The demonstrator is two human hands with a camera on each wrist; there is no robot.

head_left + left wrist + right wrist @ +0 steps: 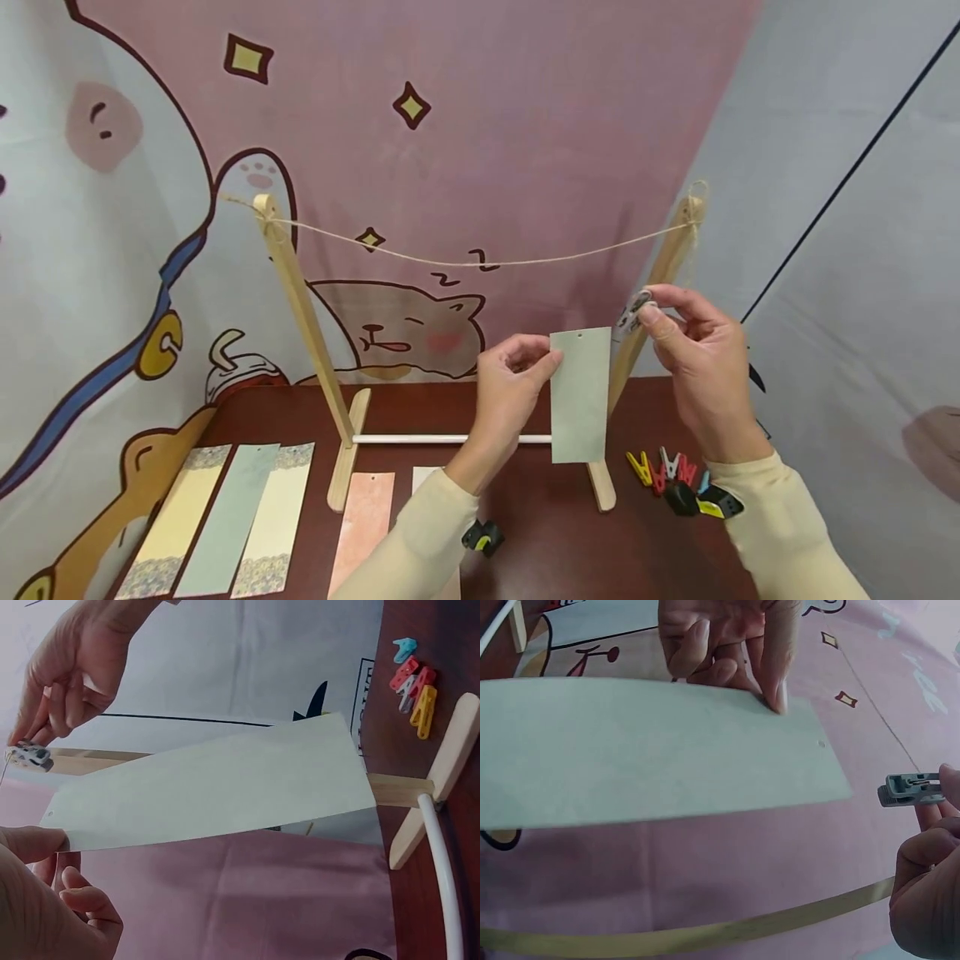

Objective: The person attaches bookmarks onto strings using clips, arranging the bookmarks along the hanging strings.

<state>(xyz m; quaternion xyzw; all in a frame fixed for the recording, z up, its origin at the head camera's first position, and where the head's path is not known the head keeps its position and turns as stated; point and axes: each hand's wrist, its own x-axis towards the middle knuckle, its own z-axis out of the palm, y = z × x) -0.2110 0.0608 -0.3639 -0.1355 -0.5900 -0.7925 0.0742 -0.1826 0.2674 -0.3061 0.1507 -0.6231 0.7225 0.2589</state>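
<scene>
A pale green paper bookmark (581, 396) with a small hole near its top edge hangs upright from my left hand (513, 375). Thumb and fingers pinch it by the left edge, close to the upper corner. To its right, my right hand (705, 358) pinches a small grey clothespin (911, 789) between thumb and fingers. The clothespin is near the bookmark's top but apart from it. Above both hands, a thin twine (480, 264) sags between two wooden posts, with nothing hanging on it.
A wooden stand's left post (303, 317) and white crossbar (412, 438) rise behind the hands. More bookmarks, including a green one (228, 517) and a pink one (363, 525), lie at left and front. Several coloured clothespins (640, 468) lie at right on the dark table (555, 550).
</scene>
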